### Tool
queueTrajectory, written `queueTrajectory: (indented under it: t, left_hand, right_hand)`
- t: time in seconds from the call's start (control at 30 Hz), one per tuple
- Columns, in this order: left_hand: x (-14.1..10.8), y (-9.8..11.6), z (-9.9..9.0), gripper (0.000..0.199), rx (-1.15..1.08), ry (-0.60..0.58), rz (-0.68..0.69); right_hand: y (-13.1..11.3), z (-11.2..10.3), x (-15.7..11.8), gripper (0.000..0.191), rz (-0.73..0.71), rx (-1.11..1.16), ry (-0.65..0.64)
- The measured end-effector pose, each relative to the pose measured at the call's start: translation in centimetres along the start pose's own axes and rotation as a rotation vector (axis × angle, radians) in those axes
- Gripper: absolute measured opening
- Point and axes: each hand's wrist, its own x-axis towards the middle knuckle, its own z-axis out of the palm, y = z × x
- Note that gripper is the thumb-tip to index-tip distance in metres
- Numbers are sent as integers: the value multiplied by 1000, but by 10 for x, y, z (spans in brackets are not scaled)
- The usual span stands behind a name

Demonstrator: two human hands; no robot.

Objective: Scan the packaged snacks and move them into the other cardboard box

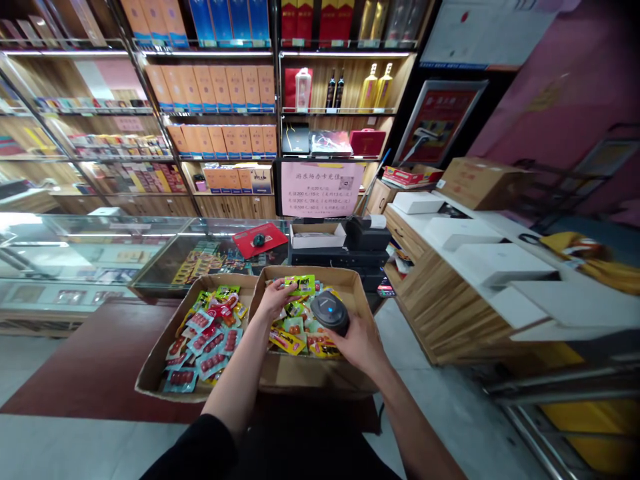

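My left hand (274,299) pinches a small green-yellow snack packet (301,285) by its left end, above the right cardboard box (295,377). In my right hand (359,343) is a dark handheld barcode scanner (330,311) with a small blue light on top, its head close to the packet. Beneath both hands, that box holds several yellow, green and clear snack packets (286,339). Close against it on the left stands another cardboard box (150,370), filled with sealed packets of reddish round pieces (213,363) and some green ones. My right fingers are partly hidden by the scanner.
Behind the boxes stand a monitor with a pink paper sign (320,190), a small white box (318,235) and a receipt printer (369,233). A glass display counter (100,247) runs left. At right, white boxes (493,267) sit on a wooden counter. Stocked shelves line the back.
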Motion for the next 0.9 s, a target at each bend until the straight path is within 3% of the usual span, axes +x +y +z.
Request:
queueTrajectory:
  t: [0.23,0.33,0.47,0.63,0.73,0.8,0.9]
  left_hand:
    - [-1,3,3,36,4,-15,-14]
    - [-4,7,-5,36,-20,-5,3]
    - [-17,23,-40,36,-51,72,94]
    - [-49,56,-106,40,-74,321,264]
    - [-71,70,-136,45,-73,450,367]
    - [-79,74,-145,49,-62,504,393]
    - [-78,72,-140,51,-23,487,389]
  right_hand:
    - [-1,-2,-1,35,-14,-27,33]
    - [-1,0,1,34,-4,-45,19]
    - [2,7,9,32,-28,-57,-18]
    - [6,20,30,37,-116,-70,-81]
    - [1,21,37,40,-130,-93,-105]
    - [-5,17,38,40,-114,-102,-109]
    - [-12,9,35,38,-67,-111,-103]
